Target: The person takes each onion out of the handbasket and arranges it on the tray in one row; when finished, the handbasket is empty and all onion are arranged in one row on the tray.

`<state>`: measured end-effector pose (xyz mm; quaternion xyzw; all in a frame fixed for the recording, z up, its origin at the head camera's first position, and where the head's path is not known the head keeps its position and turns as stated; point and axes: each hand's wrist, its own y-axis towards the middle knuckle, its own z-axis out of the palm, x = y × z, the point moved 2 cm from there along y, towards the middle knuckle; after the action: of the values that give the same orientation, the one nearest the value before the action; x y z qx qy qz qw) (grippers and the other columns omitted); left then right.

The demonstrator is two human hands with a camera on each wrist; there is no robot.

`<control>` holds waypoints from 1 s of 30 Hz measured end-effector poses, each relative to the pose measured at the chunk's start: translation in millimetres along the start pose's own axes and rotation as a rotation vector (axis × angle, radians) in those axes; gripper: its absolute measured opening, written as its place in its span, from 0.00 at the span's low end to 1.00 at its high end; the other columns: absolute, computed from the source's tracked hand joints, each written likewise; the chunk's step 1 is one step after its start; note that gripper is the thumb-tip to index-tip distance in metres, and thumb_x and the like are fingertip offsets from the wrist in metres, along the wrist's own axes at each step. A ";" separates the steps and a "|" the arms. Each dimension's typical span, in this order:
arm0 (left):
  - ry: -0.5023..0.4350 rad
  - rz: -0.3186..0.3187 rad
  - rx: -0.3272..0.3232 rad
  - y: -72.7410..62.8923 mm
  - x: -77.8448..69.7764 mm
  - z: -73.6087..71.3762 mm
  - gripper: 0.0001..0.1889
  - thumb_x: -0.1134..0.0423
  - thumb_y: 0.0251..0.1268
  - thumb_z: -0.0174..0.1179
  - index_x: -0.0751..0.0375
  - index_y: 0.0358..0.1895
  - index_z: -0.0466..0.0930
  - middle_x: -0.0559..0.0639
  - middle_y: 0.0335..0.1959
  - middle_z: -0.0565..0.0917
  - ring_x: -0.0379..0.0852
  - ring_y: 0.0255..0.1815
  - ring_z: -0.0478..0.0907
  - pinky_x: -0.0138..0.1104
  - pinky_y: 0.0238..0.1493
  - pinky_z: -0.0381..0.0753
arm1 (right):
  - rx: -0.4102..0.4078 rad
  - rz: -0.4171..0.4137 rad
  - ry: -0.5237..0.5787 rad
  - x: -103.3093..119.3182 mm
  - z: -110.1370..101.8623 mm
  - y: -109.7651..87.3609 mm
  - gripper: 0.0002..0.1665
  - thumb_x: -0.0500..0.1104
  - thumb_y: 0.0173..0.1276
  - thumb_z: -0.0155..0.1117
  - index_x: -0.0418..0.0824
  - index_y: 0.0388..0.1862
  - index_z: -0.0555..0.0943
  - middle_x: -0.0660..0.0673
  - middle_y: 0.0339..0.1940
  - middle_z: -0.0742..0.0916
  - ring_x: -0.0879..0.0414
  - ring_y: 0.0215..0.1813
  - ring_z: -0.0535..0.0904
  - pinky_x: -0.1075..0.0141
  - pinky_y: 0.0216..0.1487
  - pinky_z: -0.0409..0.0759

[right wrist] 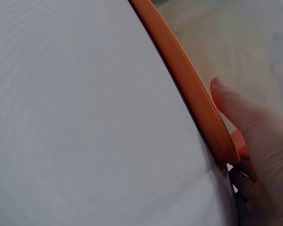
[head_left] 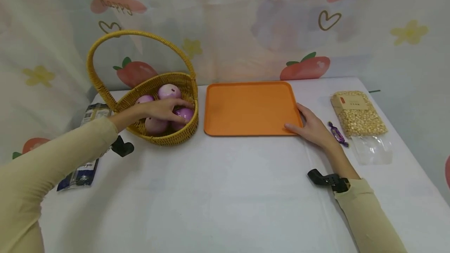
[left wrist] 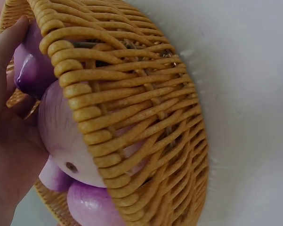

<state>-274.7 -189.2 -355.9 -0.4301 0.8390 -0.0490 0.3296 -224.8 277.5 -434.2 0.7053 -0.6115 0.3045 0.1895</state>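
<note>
A yellow wicker basket with a tall arched handle holds several purple onions. My left hand reaches in over its left side. Its fingers and thumb curl round the onion nearest the basket's right wall. In the left wrist view, the thumb lies along a dark purple onion, and a paler onion sits beside the palm. At the front right corner of an orange tray, my right hand grips the rim. Its thumb is over the edge, with the other fingers along the right side, partly hidden.
Right of the tray lie a purple-wrapped candy and a clear bag of yellow grains. A dark flat packet lies left of the basket, partly behind the left arm. A patterned curtain hangs behind the white-covered table.
</note>
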 end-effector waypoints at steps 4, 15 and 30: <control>0.002 -0.003 0.043 1.8 0.0 -1.0 0.30 0.51 0.67 0.60 0.55 0.70 0.65 0.59 0.67 0.69 0.55 0.64 0.69 0.52 0.68 0.69 | -0.004 -0.013 -0.002 1.0 -0.6 0.6 0.60 0.61 0.63 0.65 0.36 0.79 0.43 0.30 0.79 0.54 0.34 0.79 0.48 0.39 0.75 0.49; 0.026 0.012 0.157 6.4 4.6 -0.2 0.37 0.52 0.63 0.63 0.56 0.73 0.60 0.58 0.70 0.65 0.55 0.64 0.68 0.53 0.68 0.69 | -0.001 -0.015 -0.004 0.4 -0.4 1.0 0.61 0.61 0.63 0.65 0.36 0.79 0.43 0.31 0.79 0.54 0.35 0.79 0.48 0.39 0.76 0.49; 0.143 -0.117 0.249 17.1 4.2 -13.7 0.44 0.39 0.54 0.66 0.45 0.74 0.58 0.58 0.69 0.63 0.57 0.65 0.65 0.57 0.64 0.70 | 0.009 -0.014 -0.008 -3.0 1.0 -0.6 0.60 0.61 0.64 0.65 0.36 0.79 0.43 0.32 0.79 0.54 0.35 0.79 0.48 0.40 0.76 0.49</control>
<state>-296.4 -184.4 -353.7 -0.4294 0.8213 -0.2023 0.3166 -224.3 279.2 -436.9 0.7116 -0.6058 0.3031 0.1863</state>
